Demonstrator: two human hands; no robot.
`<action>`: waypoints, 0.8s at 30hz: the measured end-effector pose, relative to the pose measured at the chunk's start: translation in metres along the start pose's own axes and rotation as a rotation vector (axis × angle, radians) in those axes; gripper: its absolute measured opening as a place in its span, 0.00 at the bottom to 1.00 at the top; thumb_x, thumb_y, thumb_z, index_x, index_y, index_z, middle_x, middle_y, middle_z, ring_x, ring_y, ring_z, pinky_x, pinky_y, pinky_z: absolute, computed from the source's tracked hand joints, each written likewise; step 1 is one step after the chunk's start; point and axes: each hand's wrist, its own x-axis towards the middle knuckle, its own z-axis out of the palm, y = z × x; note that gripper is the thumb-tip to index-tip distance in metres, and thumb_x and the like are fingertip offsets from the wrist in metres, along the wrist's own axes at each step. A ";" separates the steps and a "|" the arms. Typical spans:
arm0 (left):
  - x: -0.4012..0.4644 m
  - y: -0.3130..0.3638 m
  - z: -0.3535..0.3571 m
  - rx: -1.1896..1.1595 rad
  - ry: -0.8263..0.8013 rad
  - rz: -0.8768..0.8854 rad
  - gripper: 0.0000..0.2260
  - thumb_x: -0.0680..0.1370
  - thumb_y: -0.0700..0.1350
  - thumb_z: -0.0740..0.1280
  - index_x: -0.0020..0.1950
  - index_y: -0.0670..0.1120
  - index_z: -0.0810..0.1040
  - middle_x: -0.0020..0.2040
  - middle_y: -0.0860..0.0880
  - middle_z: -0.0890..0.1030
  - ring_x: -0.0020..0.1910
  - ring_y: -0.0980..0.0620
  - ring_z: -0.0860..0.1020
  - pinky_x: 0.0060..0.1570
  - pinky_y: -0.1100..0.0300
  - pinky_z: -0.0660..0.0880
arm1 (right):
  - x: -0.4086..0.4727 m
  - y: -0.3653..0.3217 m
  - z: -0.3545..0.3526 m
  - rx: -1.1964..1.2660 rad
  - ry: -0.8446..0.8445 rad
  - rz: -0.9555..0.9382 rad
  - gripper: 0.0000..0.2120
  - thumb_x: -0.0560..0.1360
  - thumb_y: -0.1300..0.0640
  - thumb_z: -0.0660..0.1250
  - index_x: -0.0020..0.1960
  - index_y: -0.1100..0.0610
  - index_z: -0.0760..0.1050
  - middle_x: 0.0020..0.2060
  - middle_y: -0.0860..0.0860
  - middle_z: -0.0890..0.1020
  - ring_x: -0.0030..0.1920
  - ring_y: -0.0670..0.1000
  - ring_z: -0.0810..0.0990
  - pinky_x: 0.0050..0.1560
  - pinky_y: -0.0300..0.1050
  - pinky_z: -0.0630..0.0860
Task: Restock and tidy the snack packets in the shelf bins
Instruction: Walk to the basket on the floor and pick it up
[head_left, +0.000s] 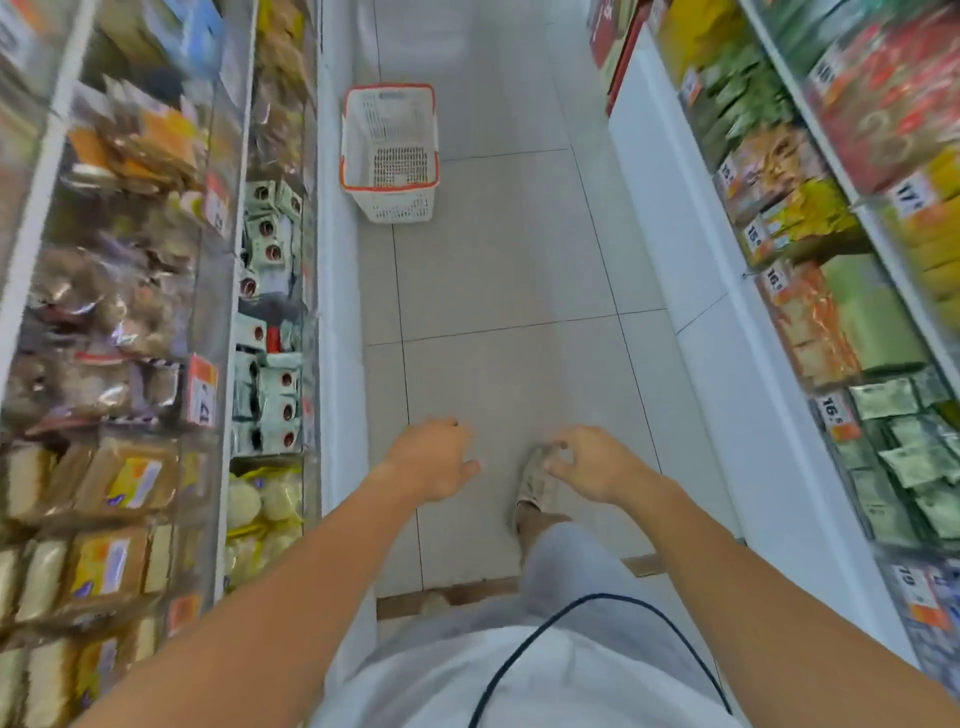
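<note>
Snack packets (130, 332), brown, white and green, lie heaped in clear-fronted shelf bins (208, 291) lining both sides of the aisle.

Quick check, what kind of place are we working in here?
Most likely a small shop aisle: shelf bins of snack packets on both sides, orange price tags on the bins, and a shopping basket on the tiled floor.

Bright, even light; the shelves on either side of the white basket (388, 150) smear with motion blur and wide-angle bending.
</note>
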 end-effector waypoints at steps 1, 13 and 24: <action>0.028 0.001 -0.019 0.015 -0.006 -0.007 0.23 0.81 0.59 0.59 0.70 0.47 0.69 0.66 0.48 0.73 0.64 0.44 0.72 0.61 0.48 0.71 | 0.023 0.005 -0.022 -0.001 0.008 -0.001 0.18 0.80 0.51 0.65 0.67 0.56 0.77 0.63 0.56 0.80 0.64 0.57 0.77 0.64 0.50 0.74; 0.276 -0.030 -0.269 -0.184 0.120 -0.133 0.22 0.80 0.57 0.61 0.71 0.49 0.69 0.66 0.51 0.71 0.65 0.46 0.71 0.61 0.49 0.72 | 0.255 -0.013 -0.326 -0.094 0.100 -0.065 0.23 0.80 0.50 0.64 0.74 0.54 0.69 0.70 0.54 0.73 0.67 0.56 0.74 0.65 0.52 0.73; 0.507 -0.140 -0.461 -0.373 0.087 -0.290 0.24 0.80 0.57 0.62 0.73 0.47 0.68 0.72 0.47 0.69 0.65 0.43 0.73 0.64 0.48 0.71 | 0.493 -0.088 -0.564 -0.131 0.025 -0.136 0.23 0.81 0.49 0.65 0.74 0.54 0.69 0.70 0.54 0.73 0.70 0.54 0.72 0.69 0.47 0.68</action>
